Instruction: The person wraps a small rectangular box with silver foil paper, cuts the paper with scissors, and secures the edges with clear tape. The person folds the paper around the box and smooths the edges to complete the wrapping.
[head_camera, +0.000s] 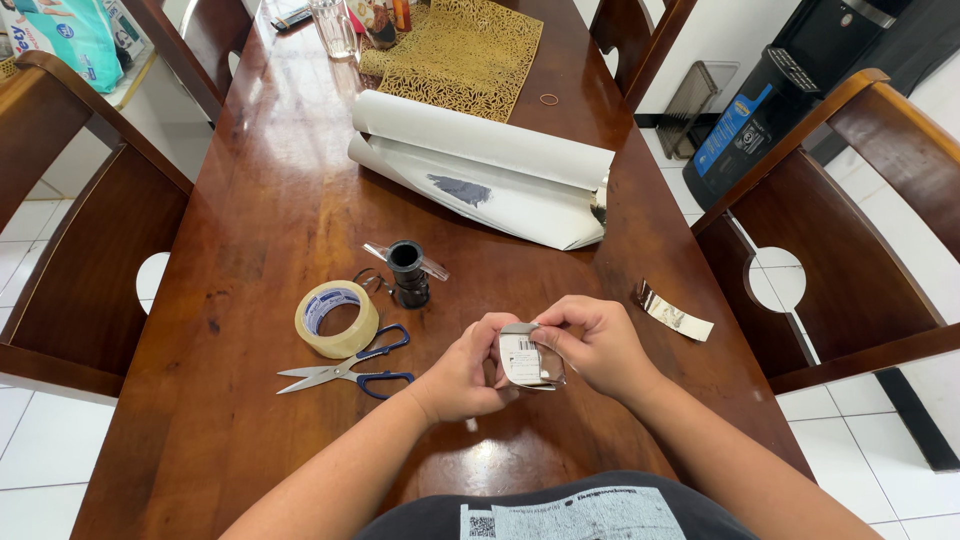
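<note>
Both hands hold one small silvery wrapped packet (526, 358) just above the near part of the dark wooden table (260, 200). My left hand (462, 372) grips its left side. My right hand (596, 342) pinches its top right edge, thumb on the front. A white label shows on the packet's face. Left of my hands lie blue-handled scissors (348, 373), a roll of clear tape (336, 318) and a black tape dispenser (407, 272). A strip of silvery paper (674, 311) lies to the right.
A partly unrolled roll of white-backed wrapping paper (480, 165) lies across the table's middle. A gold placemat (462, 52), a glass (333, 27) and a rubber band (549, 99) sit farther back. Wooden chairs (80, 240) stand on both sides.
</note>
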